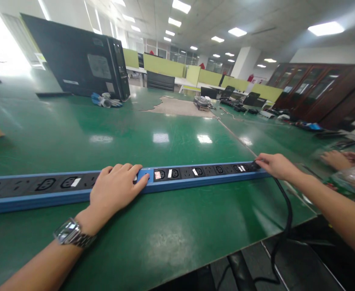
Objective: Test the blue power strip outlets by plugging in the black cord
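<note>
— Where is the long blue metal power strip [177,180] with its row of black sockets found?

— It is laid flat across the glossy green desk [153,242], running from beyond the left hand [116,190] to the right hand [276,165]. The middle of it is covered by the left hand, palm down, the fingers [141,182] spread and pressed flat on the housing, not curled round it.

— And the right hand's fingers?

— They are drawn together at the strip's far right end, where the black power cable [288,214] leaves it. Whether something is pinched there cannot be told. The cable is seen dropping below that hand over the desk edge.

— What is worn or placed around them?

— A silver metal wristwatch [71,233] is worn behind the left hand. Well beyond the fingers, a black computer tower [80,60] lying on its side is seen, with a bundle of blue and white cables [106,100] just beside it. To the right of the right hand, another person's hands [343,158] are rested on the desk, blurred.
</note>
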